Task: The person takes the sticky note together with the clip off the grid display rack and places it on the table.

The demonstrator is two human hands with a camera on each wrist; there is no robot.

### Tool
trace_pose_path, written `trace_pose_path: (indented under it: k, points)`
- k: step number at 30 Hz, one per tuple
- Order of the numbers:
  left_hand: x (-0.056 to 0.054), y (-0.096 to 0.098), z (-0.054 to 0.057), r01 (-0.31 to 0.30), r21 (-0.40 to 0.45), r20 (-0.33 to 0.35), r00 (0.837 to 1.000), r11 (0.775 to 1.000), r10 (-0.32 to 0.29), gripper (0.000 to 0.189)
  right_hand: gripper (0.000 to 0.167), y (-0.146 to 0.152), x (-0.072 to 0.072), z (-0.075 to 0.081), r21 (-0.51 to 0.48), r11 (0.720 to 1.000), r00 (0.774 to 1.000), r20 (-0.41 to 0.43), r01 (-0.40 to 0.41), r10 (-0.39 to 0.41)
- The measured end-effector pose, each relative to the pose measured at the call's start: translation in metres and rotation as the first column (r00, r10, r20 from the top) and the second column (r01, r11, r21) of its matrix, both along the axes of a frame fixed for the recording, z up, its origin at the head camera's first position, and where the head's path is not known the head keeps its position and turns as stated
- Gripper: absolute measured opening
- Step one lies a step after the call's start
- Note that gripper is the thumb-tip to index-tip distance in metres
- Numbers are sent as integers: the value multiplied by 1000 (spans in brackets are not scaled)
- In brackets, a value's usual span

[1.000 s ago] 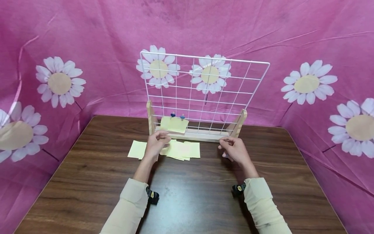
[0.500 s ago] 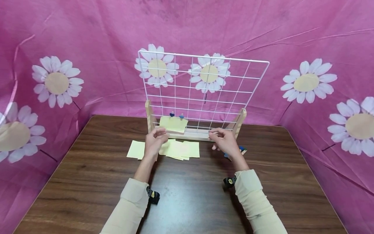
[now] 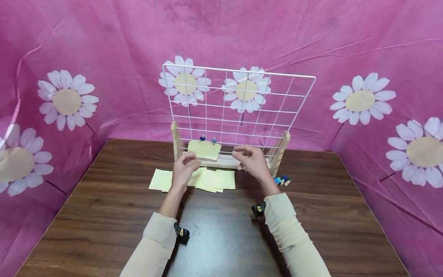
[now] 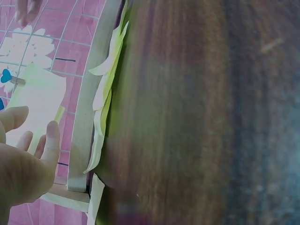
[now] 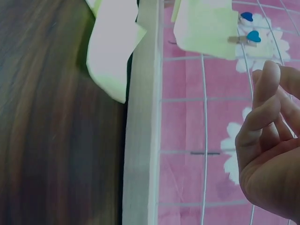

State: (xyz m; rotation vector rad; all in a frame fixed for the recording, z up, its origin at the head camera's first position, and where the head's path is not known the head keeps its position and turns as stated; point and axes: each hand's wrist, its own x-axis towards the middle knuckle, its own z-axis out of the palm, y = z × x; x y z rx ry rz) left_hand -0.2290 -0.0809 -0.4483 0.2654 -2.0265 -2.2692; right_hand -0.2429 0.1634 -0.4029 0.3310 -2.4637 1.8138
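Observation:
In the head view, two overlapping yellow sticky notes (image 3: 204, 150) hang low on the left of a white wire grid (image 3: 256, 92). A dark-blue heart clip (image 3: 202, 138) and a lighter blue heart clip (image 3: 214, 140) stand at their top edge. My left hand (image 3: 183, 169) is at their lower left, fingers loosely bent and thumb apart, overlapping the notes in the left wrist view. My right hand (image 3: 252, 159) is in front of the grid, right of the notes. Its thumb and fingertips (image 5: 269, 77) are close together; I cannot tell whether a small clip is between them.
More yellow sticky notes (image 3: 214, 179) lie in an overlapping row before the grid's wooden base (image 3: 225, 161). Several blue heart clips (image 3: 282, 180) lie on the brown table (image 3: 221, 238) by the right wooden upright (image 3: 282, 150). A pink flowered cloth (image 3: 131, 96) hangs behind.
My right hand has moved left from the loose clips toward the hanging notes, uncovering the clips on the table. The left hand stays almost where it was.

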Motion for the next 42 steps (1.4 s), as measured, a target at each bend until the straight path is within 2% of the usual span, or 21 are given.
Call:
trace_pose_path:
  k: [7,13,22,28,37,42]
  points:
    - [-4,2,2,-21,54,-11,1000,998,22,35,27,-19,-7,4,-38,999,1000,-23,-10,9]
    - [-6,3,5,-34,65,-19,999,997,36,36,24,-32,-11,5,-63,998,999,-40,-13,10]
    - [-7,7,6,-50,37,-15,999,998,51,34,30,-48,-17,8,-70,997,1000,-1,12,-12]
    - [-6,10,7,-67,-7,-26,997,998,67,35,31,-59,-18,11,-91,996,999,-35,17,-20]
    - [-7,9,9,-65,-18,-25,998,998,64,36,29,-70,-19,13,-23,998,994,-90,58,-60]
    - [-9,8,9,-66,-52,-25,998,996,65,34,34,-74,-20,14,87,993,990,-125,81,-70]
